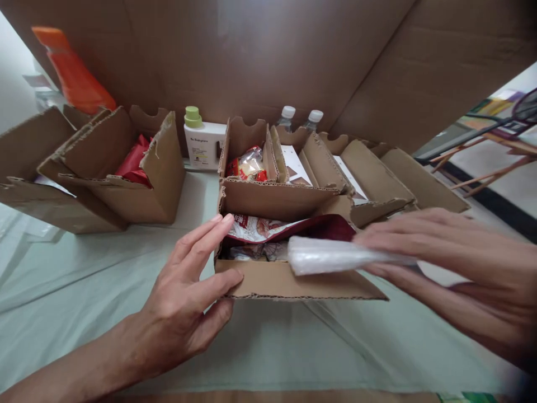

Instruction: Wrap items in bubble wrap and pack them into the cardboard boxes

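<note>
My left hand (188, 285) grips the left edge of the front cardboard box (293, 280), with its fingers at the top corner and its thumb over the front flap. At the right, my blurred right hand (453, 263) is closed on a whitish, clear plastic packet (323, 254), held flat over the box opening. Inside that box lies a dark red and white printed food pouch (268, 226). Below it, a clear package (260, 252) shows in part. What else the box holds is hidden by the packet and pouch.
Behind stand a box with a red and yellow snack packet (249, 163) and boxes with white cards (296, 165). A white bottle with green cap (203, 140) and two clear bottles (287, 116) are farther back. Left are boxes (163, 184), a red packet (136, 162), and an orange bottle (78, 75).
</note>
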`<state>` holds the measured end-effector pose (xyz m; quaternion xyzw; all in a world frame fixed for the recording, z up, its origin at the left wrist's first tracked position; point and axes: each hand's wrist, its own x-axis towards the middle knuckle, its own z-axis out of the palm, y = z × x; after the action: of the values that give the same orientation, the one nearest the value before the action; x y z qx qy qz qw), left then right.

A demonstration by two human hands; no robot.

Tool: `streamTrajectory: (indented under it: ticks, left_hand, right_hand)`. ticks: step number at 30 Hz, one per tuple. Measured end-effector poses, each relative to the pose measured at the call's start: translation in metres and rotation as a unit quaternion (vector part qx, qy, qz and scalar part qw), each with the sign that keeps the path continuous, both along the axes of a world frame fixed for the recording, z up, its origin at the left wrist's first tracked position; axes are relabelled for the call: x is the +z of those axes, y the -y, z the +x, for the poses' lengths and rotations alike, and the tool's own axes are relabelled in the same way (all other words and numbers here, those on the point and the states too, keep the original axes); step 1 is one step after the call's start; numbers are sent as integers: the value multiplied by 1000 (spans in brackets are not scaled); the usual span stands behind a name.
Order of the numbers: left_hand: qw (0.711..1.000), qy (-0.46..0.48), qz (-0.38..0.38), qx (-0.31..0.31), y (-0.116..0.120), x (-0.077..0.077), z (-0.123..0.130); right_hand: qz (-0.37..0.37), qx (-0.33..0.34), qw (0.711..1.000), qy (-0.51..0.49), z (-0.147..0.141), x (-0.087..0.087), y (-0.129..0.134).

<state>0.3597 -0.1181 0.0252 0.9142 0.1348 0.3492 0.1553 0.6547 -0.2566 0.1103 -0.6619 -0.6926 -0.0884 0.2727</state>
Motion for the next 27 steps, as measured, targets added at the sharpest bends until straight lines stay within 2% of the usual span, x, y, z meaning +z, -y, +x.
streamTrajectory:
  ticks: [2,3,5,8,12,16,20,24,25,27]
  left_hand:
    - [1000,7,-4,-8,0,-1,1]
    - [1000,12,-6,-11,0,-2,1]
    - [1000,17,-12,-12,0,-4,0]
    - [999,23,-21,-8,2,-5,0]
    - [999,28,-26,-5,4,-5,2]
    - [999,44,-20,-1,5,-6,5]
    - [999,51,0,6,5,-4,9]
    - [998,54,14,22,7,-2,12]
    - [998,51,16,22,8,-3,12]
    - [998,48,15,31,10,-5,10]
  right_hand:
    - [-52,100,990,89,-3,-2,-19]
    - [-62,124,982,126,-4,-6,-26]
    - [-80,128,976,160,-4,-17,-37]
    - [-158,129,970,131,-4,-34,-48]
    - [-208,100,970,81,-7,-45,-59]
    - [-231,58,968,74,-10,-39,-63]
    - [-301,17,948,99,-21,-31,-69]
    - [-359,-53,916,168,-39,-30,-79]
    - [-353,-72,915,184,-41,-29,-77]
    - [-281,-94,934,198,-42,-24,-61]
